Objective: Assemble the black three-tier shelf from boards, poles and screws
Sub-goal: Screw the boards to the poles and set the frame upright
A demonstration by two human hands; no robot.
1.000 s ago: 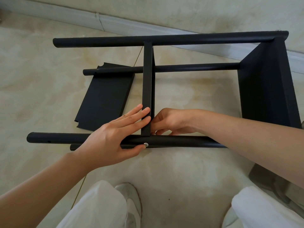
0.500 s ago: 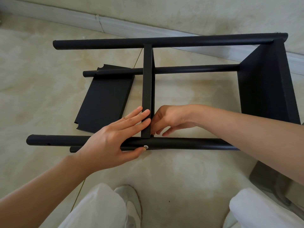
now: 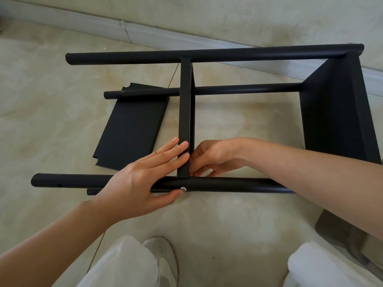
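The black shelf frame lies on its side on the floor. Its far pole (image 3: 228, 53) and near pole (image 3: 228, 184) are joined by the end board (image 3: 335, 112) on the right and the middle board (image 3: 185, 100). My left hand (image 3: 141, 183) lies over the near pole, with straight fingers on the middle board's edge and the thumb beside a silver screw (image 3: 183, 189) in the pole. My right hand (image 3: 215, 156) sits with bent fingers against the board's right face at the joint, fingertips hidden. A loose board (image 3: 132, 129) lies flat to the left.
A lower pole (image 3: 248, 89) runs behind the middle board, and another pole end (image 3: 92, 191) shows under the near one. The wall's skirting (image 3: 145, 36) is close behind the frame. My knees in white trousers (image 3: 124, 264) and a shoe (image 3: 163, 257) are near; a dark object (image 3: 342, 235) lies right.
My right hand lifted off the near pole, then dropped back down beside the middle board's joint. My left hand and the frame have stayed where they were.
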